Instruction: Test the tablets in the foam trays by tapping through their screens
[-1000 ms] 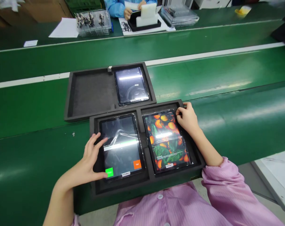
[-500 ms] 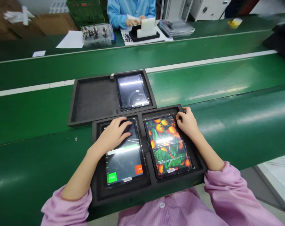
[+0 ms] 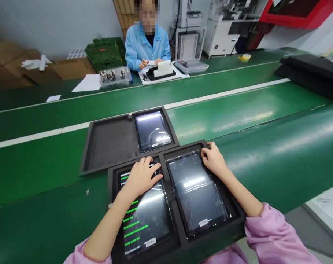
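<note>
Two tablets lie side by side in the compartments of a black foam tray (image 3: 180, 229) in front of me. The left tablet (image 3: 147, 223) shows a dark screen listing green lines of text. Over its upper part spreads my left hand (image 3: 141, 174), open, with fingers apart near the top right corner; whether the fingertips touch the glass is hard to tell. The right tablet (image 3: 196, 190) has a dark screen and a small white label. My right hand (image 3: 214, 159) is closed at its upper right edge, fingers curled beside the tray rim.
Behind stands a second foam tray (image 3: 108, 146) with another tablet (image 3: 153, 131) in its right compartment. Across the green conveyor (image 3: 224, 110) a co-worker in a blue jacket (image 3: 147, 46) handles something white. Black material (image 3: 309, 75) is piled at the right; a parts box (image 3: 115, 76) stands far left.
The right tablet's picture of oranges has gone dark. The left screen has switched from coloured blocks to a list of text. My left hand has shifted slightly right over its tablet; the view has tilted up.
</note>
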The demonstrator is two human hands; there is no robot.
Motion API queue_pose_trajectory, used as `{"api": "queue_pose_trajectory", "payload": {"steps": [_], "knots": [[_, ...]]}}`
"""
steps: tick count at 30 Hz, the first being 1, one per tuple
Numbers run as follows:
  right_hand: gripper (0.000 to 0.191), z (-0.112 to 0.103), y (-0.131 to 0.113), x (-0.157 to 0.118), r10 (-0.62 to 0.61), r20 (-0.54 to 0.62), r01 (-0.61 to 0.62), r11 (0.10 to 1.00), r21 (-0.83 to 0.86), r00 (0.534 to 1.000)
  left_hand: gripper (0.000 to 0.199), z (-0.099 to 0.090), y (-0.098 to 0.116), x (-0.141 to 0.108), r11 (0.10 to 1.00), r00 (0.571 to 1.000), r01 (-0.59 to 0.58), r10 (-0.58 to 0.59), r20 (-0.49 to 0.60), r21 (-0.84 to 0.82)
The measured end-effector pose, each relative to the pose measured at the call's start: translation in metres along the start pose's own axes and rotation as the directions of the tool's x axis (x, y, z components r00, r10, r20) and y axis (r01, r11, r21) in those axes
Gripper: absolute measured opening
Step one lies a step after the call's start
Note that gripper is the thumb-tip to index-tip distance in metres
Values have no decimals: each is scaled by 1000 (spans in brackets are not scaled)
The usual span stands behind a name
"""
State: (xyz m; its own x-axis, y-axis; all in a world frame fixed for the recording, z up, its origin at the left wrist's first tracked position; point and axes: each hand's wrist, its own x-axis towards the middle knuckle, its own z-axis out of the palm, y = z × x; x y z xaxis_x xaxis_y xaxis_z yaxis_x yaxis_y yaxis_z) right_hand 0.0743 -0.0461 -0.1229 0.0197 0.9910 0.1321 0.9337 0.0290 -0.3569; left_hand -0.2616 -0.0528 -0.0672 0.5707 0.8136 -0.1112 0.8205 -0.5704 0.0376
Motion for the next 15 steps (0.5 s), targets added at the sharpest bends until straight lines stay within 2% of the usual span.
{"api": "queue_pose_trajectory", "payload": {"steps": [3,7,11,15], "knots": [[15,1,-3,4,20,5,-20,1000,-3,1000,36,1,3,4,998,1000,-9,10,-12,60],[16,0,-7,7,41,13,-42,999,35,999,33,4,-1,3,999,998,-38,39,-45,30],[17,-3,-9,9,49,-1,-49,997,59,999,34,7,-10,2,996,998,-40,36,-55,-75],[18,-2,-7,11,50,-10,-49,996,69,999,36,12,-19,3,979,993,-50,27,-117,-197]]}}
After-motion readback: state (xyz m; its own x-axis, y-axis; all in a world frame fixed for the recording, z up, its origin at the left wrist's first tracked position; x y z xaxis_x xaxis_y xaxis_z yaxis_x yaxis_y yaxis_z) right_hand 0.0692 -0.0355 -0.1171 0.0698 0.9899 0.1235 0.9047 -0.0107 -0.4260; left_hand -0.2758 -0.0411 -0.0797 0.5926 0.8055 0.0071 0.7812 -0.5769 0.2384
